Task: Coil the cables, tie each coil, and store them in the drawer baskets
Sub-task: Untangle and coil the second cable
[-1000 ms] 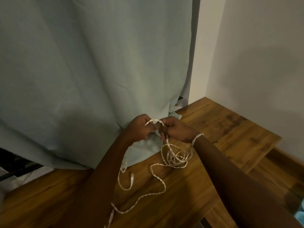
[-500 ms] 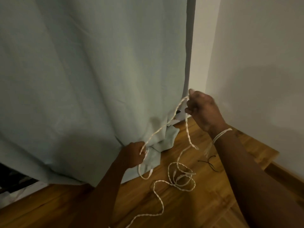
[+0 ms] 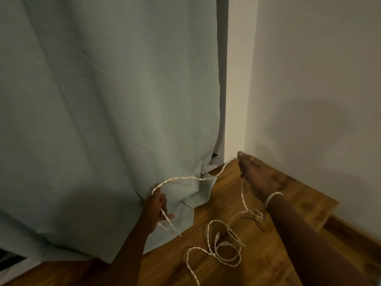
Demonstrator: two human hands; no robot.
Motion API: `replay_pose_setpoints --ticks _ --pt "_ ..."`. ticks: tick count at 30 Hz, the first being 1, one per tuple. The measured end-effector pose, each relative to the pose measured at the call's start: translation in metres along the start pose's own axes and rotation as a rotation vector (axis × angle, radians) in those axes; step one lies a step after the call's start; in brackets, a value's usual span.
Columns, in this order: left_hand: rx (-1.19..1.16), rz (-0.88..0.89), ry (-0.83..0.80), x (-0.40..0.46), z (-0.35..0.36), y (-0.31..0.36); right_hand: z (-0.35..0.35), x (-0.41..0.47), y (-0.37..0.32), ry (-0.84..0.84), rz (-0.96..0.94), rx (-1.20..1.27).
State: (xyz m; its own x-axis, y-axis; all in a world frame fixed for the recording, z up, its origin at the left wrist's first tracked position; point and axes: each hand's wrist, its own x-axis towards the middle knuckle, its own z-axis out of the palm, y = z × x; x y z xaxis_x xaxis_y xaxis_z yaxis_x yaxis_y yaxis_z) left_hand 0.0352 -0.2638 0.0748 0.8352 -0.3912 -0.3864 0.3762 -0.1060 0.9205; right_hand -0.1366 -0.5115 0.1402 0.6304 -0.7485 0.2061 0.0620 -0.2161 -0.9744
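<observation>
Nearest on the wooden table (image 3: 257,271), loose loops of white twisted cable (image 3: 224,246) lie in front of the curtain (image 3: 103,120). Against the curtain's hem, the left hand (image 3: 155,207) pinches one stretch; beyond, the right hand (image 3: 254,174) grips another, fingers curled.

Pale green curtain (image 3: 103,120) hangs across left and centre, hem bunched on the wooden worktop (image 3: 268,254). White wall (image 3: 319,89) on the right, meeting at a corner. Thin black wire (image 3: 254,221) lies on the wood.
</observation>
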Motion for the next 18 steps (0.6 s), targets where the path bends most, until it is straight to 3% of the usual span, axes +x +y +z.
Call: replay_pose_setpoints --ticks 2,4,6,8,10,12,14,18 --pt "-0.062 0.010 -0.052 -0.004 0.013 0.016 0.005 -0.003 0.009 -0.087 0.005 -0.192" --pt "-0.015 0.055 -0.108 -0.010 0.027 0.028 0.014 -0.003 0.014 -0.144 -0.061 -0.626" --pt "0.043 0.098 -0.160 -0.018 0.043 0.038 0.030 -0.006 0.014 -0.069 -0.299 -0.877" --pt "0.110 0.163 -0.234 -0.026 0.060 0.047 0.044 -0.008 0.006 -0.184 -0.552 -0.728" --pt "0.152 0.231 -0.341 -0.039 0.074 0.054 0.054 -0.013 -0.009 -0.497 -0.574 -0.519" --pt "0.230 0.318 -0.421 -0.050 0.079 0.063 0.056 -0.013 -0.024 -0.662 -0.528 -0.437" --pt "0.342 0.398 -0.466 -0.054 0.076 0.069 0.050 -0.005 -0.032 -0.679 -0.534 -0.397" --pt "0.657 0.630 -0.395 -0.055 0.067 0.080 0.026 0.007 -0.044 -0.625 -0.509 -0.439"
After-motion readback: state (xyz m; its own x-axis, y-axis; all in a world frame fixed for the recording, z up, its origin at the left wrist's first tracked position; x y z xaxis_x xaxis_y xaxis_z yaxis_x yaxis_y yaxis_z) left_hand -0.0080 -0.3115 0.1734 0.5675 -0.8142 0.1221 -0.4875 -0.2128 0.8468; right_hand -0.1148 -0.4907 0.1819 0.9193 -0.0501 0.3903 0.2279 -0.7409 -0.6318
